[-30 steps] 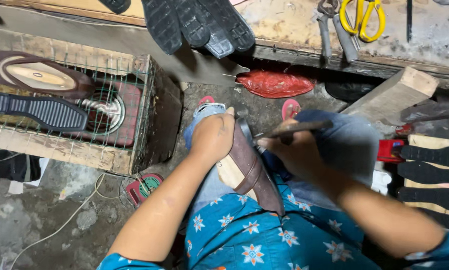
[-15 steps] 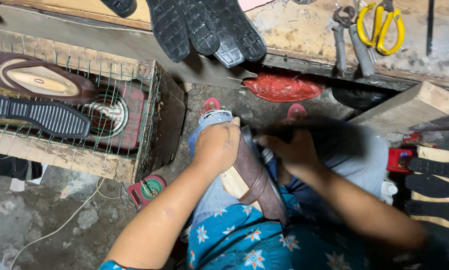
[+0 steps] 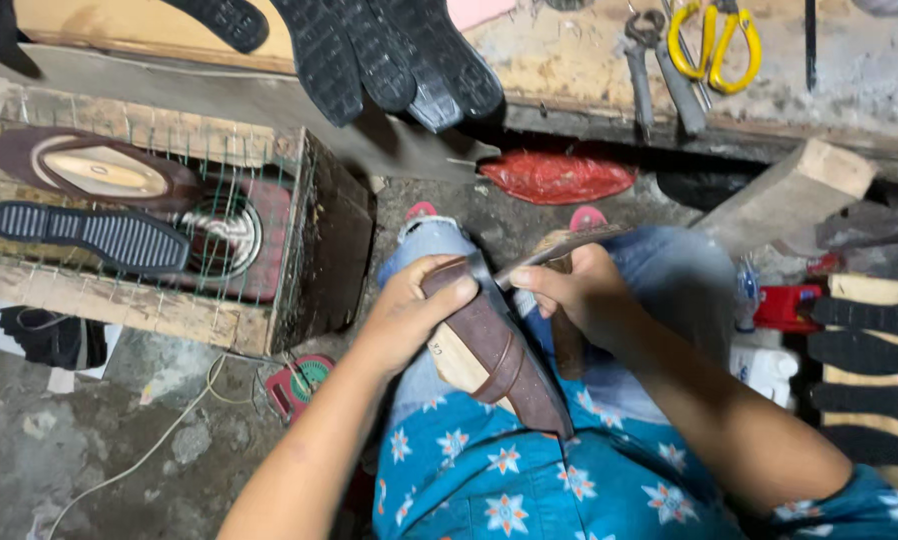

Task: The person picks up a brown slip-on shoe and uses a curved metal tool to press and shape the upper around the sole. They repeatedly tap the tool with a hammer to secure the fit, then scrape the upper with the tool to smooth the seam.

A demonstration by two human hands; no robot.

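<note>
My left hand [image 3: 414, 310] grips the toe end of a brown shoe upper on a wooden last [image 3: 494, 350], resting on my lap with its pale sole side partly showing. My right hand [image 3: 579, 295] is closed around a thin flat tool [image 3: 559, 247] whose tip touches the shoe's edge near my left fingers. Both hands sit above my knees, which are in blue jeans [image 3: 669, 270], under a blue flowered shirt [image 3: 509, 470].
A wire-topped wooden box [image 3: 149, 300] at left carries a brown shoe [image 3: 94, 170] and a black ribbed sole [image 3: 89, 235]. Black soles [image 3: 389, 60] hang over the bench edge. Yellow scissors [image 3: 714, 40], pliers [image 3: 654, 60], a red bag [image 3: 554, 175], a wooden block [image 3: 789, 195] and stacked soles [image 3: 869, 370] surround me.
My right hand, which swept quickly over the shoe a moment ago, now rests with the tool at the shoe's front edge. My left hand has kept its hold on the shoe.
</note>
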